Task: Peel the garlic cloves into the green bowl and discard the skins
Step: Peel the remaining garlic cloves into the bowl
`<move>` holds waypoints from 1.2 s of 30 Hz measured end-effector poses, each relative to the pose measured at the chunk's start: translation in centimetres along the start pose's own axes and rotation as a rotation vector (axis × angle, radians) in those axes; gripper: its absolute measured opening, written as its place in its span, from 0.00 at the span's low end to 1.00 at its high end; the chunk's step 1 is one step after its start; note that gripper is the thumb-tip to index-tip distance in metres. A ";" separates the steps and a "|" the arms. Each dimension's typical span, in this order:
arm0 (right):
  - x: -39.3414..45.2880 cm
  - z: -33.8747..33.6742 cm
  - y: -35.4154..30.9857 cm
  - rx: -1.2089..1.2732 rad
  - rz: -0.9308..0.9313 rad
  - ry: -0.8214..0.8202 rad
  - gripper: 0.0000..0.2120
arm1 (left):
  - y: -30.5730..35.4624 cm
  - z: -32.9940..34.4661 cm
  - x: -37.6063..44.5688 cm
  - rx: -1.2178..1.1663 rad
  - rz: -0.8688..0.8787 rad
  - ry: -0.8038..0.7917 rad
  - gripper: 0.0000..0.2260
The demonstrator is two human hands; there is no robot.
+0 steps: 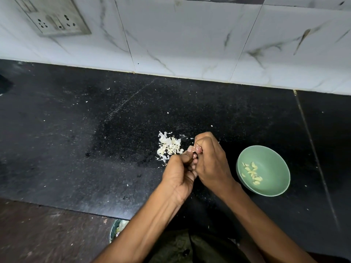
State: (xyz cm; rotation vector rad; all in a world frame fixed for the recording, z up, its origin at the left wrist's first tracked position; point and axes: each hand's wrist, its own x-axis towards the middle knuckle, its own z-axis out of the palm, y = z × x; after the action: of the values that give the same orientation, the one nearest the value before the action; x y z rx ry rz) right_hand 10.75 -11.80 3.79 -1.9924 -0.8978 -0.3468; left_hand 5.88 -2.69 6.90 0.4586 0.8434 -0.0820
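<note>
Left hand (180,173): fingers curled, pinching a garlic clove (190,149) from below.
Right hand (210,160): fingers curled over the same clove (mostly hidden between both hands).
Green bowl (273,158): just right of the hands, holding peeled cloves (251,172).
Skins (169,146): heaped on the black counter (76,139), just beyond the left hand.
Wall socket (53,18): far left on the tiles.
</note>
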 end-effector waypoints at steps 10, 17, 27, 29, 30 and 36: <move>0.3 -0.5 -0.6 -0.023 0.022 0.082 0.07 | 1.2 0.6 -0.8 -0.110 -0.015 -0.058 0.12; 0.6 -1.1 -0.4 0.411 0.501 0.064 0.05 | 1.4 0.1 -0.9 -0.009 0.132 -0.104 0.07; 1.3 -1.1 -1.5 0.593 0.538 0.008 0.07 | 0.9 -0.7 -1.2 0.133 0.440 -0.121 0.08; 1.6 -1.1 -1.7 0.552 0.510 0.014 0.06 | 0.9 -0.9 -1.1 0.119 0.456 -0.118 0.08; 1.7 -1.0 -1.9 0.513 0.494 0.018 0.05 | 0.9 -0.9 -1.0 0.115 0.464 -0.119 0.08; 1.9 -1.3 -2.6 0.390 0.481 0.002 0.04 | 0.8 -1.1 -0.9 0.143 0.529 -0.104 0.08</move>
State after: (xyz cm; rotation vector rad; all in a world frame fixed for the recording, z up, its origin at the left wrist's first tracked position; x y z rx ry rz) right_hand 10.32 -11.12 7.21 -1.7661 -0.4180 0.0949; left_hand 4.73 -1.64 7.23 0.7924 0.5943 0.3209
